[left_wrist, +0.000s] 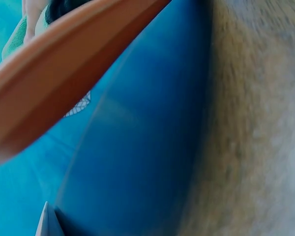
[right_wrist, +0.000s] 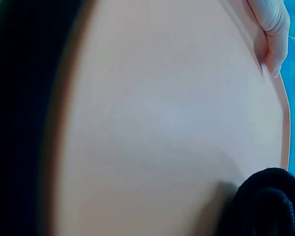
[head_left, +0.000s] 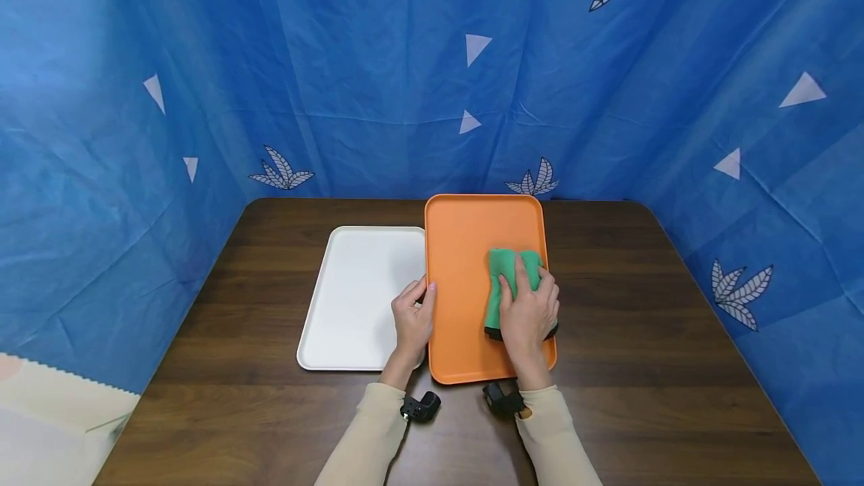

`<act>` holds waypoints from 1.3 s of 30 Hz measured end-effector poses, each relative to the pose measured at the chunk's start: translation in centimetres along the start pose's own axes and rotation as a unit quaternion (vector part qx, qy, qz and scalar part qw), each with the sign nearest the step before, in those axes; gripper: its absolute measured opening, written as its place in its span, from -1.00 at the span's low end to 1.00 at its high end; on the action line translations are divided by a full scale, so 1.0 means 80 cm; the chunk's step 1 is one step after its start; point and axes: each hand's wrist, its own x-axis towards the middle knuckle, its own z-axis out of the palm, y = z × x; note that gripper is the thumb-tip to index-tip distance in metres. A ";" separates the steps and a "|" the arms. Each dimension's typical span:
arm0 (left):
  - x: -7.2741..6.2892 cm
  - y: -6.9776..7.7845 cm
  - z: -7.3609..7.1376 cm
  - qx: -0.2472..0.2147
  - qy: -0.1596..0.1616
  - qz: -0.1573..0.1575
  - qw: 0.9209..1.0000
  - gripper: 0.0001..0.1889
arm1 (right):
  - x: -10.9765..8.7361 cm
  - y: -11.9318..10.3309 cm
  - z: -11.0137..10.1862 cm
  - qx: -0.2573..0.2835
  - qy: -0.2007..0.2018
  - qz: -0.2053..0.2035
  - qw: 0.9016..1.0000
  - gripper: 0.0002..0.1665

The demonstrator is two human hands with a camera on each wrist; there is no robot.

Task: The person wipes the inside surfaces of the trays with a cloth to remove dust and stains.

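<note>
An orange tray (head_left: 462, 246) is tilted up from the table, its underside visible in the left wrist view. My left hand (head_left: 413, 321) grips its left rim, with the thumb on top; that thumb and rim also show in the right wrist view. On the right half of the tray lies a folded green cloth (head_left: 498, 295) with a black edge (right_wrist: 270, 189). My right hand (head_left: 529, 315) holds this cloth against the tray surface, fingers spread over it and thumb at its left side. Part of the cloth is hidden under the palm.
A white tray (head_left: 364, 298) lies flat on the brown wooden table (head_left: 628, 306), left of the orange one, whose left edge overlaps it slightly. Blue patterned curtains (head_left: 378, 66) hang behind the table and along both sides.
</note>
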 end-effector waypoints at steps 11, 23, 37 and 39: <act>0.001 0.003 0.000 0.004 0.006 0.009 1.000 -0.84 | -0.004 -0.029 0.008 0.004 0.004 -0.054 0.998 -0.47; 0.000 0.005 0.001 0.012 0.003 0.017 1.000 -0.80 | -0.020 -0.069 0.013 -0.006 -0.030 -0.125 0.992 -0.44; -0.001 0.005 0.000 0.009 0.007 0.038 0.999 -0.76 | -0.027 -0.077 0.013 -0.003 -0.032 -0.155 0.987 -0.42; -0.001 0.005 0.001 0.008 0.007 0.038 0.999 -0.76 | -0.026 -0.074 0.013 -0.004 -0.035 -0.155 0.987 -0.42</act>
